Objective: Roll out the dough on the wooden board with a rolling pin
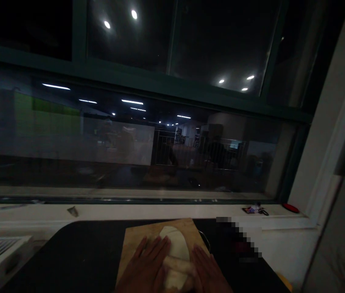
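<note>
The left hand (148,264) lies flat with its fingers spread, palm down on the near left part of a pale lump of dough (175,254). The right hand (207,270) rests open on the other side, fingers laid along the dough's right edge, so the two hands bracket it rather than pinch it. The dough sits on a wooden board (135,240), its far end reaching toward the board's back edge and its near end bunched up between the palms.

By the look of it, the step in hand is kneading or pressing the dough flat. The next push calls for even weight from both palms and a board that does not slide.

The board lies on a dark counter (81,252). Just beyond runs a white window sill (160,211), with a small grey scrap (73,211) to the left and, to the right, a small wrapped item (253,209) and a red object (291,208). Above stands a large dark window (148,122) showing reflected ceiling lights.
</note>
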Available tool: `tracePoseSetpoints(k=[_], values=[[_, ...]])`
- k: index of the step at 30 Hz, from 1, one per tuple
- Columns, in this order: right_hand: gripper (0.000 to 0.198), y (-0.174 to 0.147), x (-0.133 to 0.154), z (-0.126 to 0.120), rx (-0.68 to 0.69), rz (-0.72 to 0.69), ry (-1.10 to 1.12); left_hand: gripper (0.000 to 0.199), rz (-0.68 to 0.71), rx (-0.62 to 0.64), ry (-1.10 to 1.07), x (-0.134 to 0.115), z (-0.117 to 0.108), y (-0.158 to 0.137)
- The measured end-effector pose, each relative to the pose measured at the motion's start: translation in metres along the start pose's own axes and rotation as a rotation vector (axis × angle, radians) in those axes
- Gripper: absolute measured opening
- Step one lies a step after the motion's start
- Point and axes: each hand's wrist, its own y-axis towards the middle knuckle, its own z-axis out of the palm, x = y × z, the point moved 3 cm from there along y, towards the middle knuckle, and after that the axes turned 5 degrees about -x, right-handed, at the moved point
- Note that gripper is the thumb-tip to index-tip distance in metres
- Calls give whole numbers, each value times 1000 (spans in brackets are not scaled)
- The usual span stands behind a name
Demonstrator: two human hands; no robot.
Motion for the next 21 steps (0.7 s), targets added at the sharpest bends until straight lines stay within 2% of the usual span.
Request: tracePoseSetpoints(k=[2,5,10,13,16,21], values=[[45,18,0,-11,58,12,31,52,-20,-34,9,-1,-3,9],[47,47,-3,-17,149,103,50,54,-39,-60,32,2,-4,29],[52,95,-16,3,326,244,49,56,-150,-26,112,22,1,71],[52,113,-24,13,372,292,51,58,-202,-34,137,31,3,86],[49,113,-23,11,363,269,55,59,-216,-60,155,31,5,86],[44,81,-10,-6,244,153,34,57,-119,-121,170,15,3,63]])
